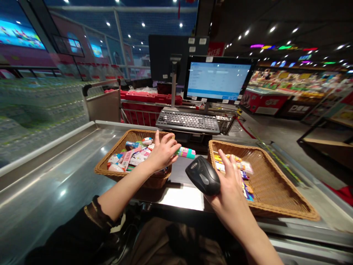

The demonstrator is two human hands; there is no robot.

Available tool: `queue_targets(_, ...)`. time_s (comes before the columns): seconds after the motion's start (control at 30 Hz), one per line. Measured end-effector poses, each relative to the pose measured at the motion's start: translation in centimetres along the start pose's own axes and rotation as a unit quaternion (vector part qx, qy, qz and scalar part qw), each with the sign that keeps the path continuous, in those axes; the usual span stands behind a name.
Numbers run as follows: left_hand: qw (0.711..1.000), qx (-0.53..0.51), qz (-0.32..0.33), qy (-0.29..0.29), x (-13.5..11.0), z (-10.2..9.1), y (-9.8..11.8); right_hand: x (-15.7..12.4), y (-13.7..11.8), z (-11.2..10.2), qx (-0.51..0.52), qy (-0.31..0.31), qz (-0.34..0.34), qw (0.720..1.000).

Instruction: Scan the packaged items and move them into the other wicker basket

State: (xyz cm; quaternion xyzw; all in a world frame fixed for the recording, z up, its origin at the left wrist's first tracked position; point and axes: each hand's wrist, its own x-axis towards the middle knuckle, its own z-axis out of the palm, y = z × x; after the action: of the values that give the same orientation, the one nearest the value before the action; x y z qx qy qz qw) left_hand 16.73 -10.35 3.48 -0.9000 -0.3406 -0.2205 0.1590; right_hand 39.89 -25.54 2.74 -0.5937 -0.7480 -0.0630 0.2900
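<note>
My left hand (163,151) is closed on one end of a small tube-shaped packet (186,152) in green and pink, above the right edge of the left wicker basket (102,167). Small packaged sweets (138,156), some egg-shaped, fill that basket. In my right hand (230,184) is a black barcode scanner (202,175), its head pointing left towards the packet. The fingers of this hand reach up over the left side of the right wicker basket (275,180). Several small colourful packets (245,175) lie along that side, partly hidden by the hand.
Behind the baskets stand a black keyboard (189,120) and a lit monitor (217,80), with a second screen's dark back (162,55) beside it. A metal counter (68,187) runs to the left. Shopping carts (140,112) stand beyond, and stacked bottle packs (41,99) line the left.
</note>
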Motion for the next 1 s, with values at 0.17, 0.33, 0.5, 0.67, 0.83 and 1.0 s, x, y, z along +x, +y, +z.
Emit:
queue_targets(0.17, 1.0, 0.001, 0.002, -0.004, 0.0, 0.0, 0.0, 0.0, 0.1, 0.0, 0.01, 0.0, 0.005, 1.0)
queue_targets(0.33, 1.0, -0.005, -0.001, -0.008, 0.1, 0.0, 0.1, -0.1, 0.1, -0.3, 0.008, -0.005, 0.008, 1.0)
queue_targets(0.5, 1.0, -0.005, -0.003, -0.013, 0.2, -0.2, 0.2, -0.1, 0.1, -0.3, 0.007, -0.005, 0.01, 1.0)
queue_targets(0.67, 1.0, 0.006, 0.002, -0.018, 0.7, -0.5, 0.5, -0.6, 1.2, -0.8, 0.005, 0.024, 0.007, 1.0)
queue_targets(0.83, 1.0, 0.004, 0.026, -0.003, 2.4, 0.1, 1.5, -2.6, 3.9, -3.4, 0.011, 0.083, 0.071, 0.994)
queue_targets(1.0, 0.997, -0.011, 0.071, 0.004, 6.2, 2.0, 4.3, -6.4, 7.7, -6.1, 0.004, 0.157, 0.16, 0.975)
